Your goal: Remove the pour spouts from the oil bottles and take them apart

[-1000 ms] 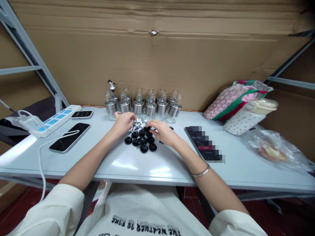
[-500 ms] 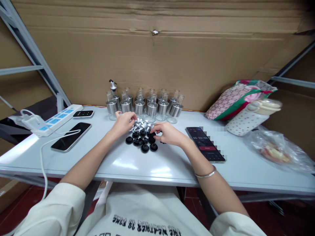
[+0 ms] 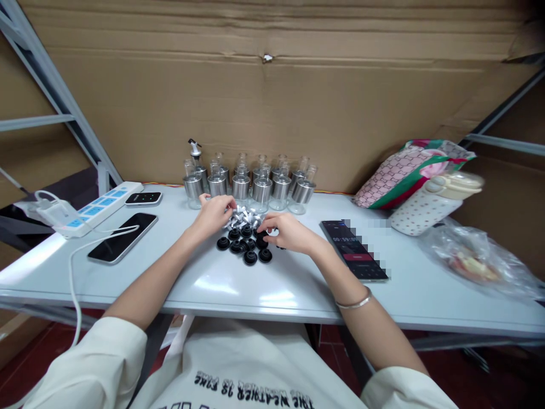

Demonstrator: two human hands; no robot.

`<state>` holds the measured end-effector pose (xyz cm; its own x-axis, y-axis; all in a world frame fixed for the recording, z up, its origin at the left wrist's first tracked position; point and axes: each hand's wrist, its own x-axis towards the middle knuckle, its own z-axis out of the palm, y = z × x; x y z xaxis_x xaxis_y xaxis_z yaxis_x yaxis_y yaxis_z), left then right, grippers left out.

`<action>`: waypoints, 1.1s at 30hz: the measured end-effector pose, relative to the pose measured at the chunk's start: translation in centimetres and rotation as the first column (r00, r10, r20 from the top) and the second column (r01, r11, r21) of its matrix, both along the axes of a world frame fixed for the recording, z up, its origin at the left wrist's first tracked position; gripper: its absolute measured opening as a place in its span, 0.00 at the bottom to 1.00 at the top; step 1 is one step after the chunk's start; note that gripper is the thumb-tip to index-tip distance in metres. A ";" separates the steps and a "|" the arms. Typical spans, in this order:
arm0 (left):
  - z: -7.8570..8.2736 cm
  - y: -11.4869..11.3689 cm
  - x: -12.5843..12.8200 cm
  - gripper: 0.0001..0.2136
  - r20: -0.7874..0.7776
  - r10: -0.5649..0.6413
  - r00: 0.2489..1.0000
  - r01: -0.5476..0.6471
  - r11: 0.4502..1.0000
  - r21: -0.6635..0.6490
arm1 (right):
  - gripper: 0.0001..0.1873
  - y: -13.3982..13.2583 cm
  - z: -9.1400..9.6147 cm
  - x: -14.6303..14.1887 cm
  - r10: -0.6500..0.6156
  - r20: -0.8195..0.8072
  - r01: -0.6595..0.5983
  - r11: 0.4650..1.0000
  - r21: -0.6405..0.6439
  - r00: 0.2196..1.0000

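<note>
My left hand (image 3: pixel 214 216) is at the left edge of a pile of silvery-white pourer spouts (image 3: pixel 246 217), its fingers bent and apart, with nothing visible in them. My right hand (image 3: pixel 287 232) is at the right of a cluster of black ribbed stoppers (image 3: pixel 236 246), thumb and fingers closed around one black stopper (image 3: pixel 261 240) that is partly hidden. Behind the pile stand several glass bottles with metal sleeves (image 3: pixel 261 190). A bottle at the back left carries a pourer spout with a black flip cap (image 3: pixel 195 149).
Left on the table (image 3: pixel 204 295) are a power strip (image 3: pixel 104 204), a small black device (image 3: pixel 143 197) and a phone (image 3: pixel 123 238) with a white cable. To the right lie a timer phone (image 3: pixel 355 250), a speckled flask (image 3: pixel 426 210), a patterned bag (image 3: pixel 395 176) and a clear plastic bag (image 3: pixel 481 261).
Both hands stay almost where they were, the right hand's fingers still at the same black stopper. The view has shifted very slightly.
</note>
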<state>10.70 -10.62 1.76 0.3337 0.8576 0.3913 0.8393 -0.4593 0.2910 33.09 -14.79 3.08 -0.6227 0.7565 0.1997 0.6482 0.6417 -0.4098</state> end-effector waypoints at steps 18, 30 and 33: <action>-0.3 0.2 0.0 0.09 0.002 -0.016 1.000 0.016 1.000 -0.006 | 0.13 -0.5 0.7 -0.1 -0.057 0.040 0.060 0.994 -0.090 0.998; -0.6 0.4 -0.1 0.09 0.000 -0.019 1.000 0.019 0.999 -0.029 | 0.13 0.2 -0.6 -0.6 -0.085 0.031 0.087 0.991 -0.105 0.996; -0.6 0.4 -0.1 0.10 0.006 -0.014 1.000 0.014 0.999 -0.029 | 0.13 0.2 -0.8 -1.0 -0.105 0.074 0.107 0.994 -0.028 0.992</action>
